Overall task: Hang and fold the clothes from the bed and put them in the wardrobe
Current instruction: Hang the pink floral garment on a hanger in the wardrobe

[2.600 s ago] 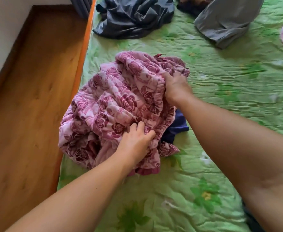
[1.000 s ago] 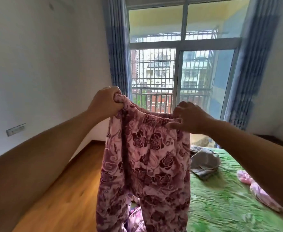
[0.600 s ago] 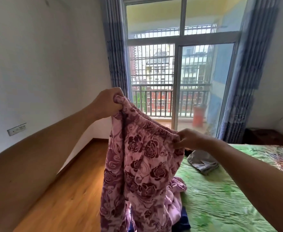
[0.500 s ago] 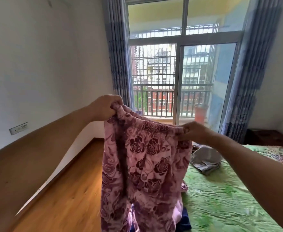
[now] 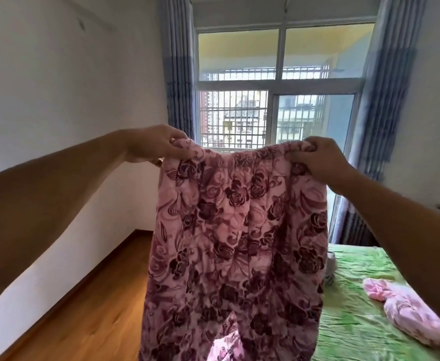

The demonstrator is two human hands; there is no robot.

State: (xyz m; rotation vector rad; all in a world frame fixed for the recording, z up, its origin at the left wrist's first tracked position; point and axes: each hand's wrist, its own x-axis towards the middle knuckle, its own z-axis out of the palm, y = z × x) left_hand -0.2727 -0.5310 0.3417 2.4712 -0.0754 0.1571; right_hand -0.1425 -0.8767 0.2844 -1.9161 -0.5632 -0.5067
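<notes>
Fleece rose-print trousers (image 5: 237, 246) | left hand (image 5: 154, 145), right hand (image 5: 318, 160) each pinching gathered waistband | hanging flat

We see daylight coming through the window (image 5: 239, 61), bright enough that its panes look washed out. The trousers (image 5: 234, 243) held before it are backlit and darker, with a bright patch low between the legs. The white wall (image 5: 57, 74) is evenly, softly lit. Wide-angle bending bows the curtains (image 5: 177, 74) near the frame's edges, and the pink cloth (image 5: 409, 308) at the bed's (image 5: 357, 334) right edge is blurred
</notes>
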